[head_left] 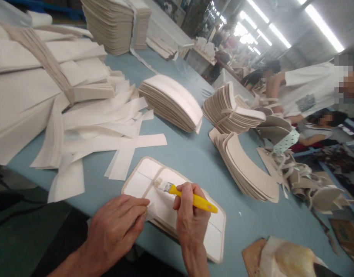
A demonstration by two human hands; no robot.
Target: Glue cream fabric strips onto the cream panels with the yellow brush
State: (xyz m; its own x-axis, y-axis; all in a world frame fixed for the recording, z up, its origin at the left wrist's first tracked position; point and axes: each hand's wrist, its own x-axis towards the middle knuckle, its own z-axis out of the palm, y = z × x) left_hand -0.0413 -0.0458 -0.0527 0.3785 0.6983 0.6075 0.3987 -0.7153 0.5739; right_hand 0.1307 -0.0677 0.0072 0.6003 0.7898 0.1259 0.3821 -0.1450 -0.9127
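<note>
Both hands (119, 221) reach over the white panel (166, 213), the left perhaps touching

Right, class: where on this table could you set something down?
Bare blue tabletop shows between the white panel and the nearest curved stack, and right of the panel below that stack, save a small scrap. The left side is crowded with pale strips.

No txt, nos., labels or brands legible. Dark print (306, 102) on co-worker's white shirt (312, 81), upper R bkgd, is too blurry to read.
</note>
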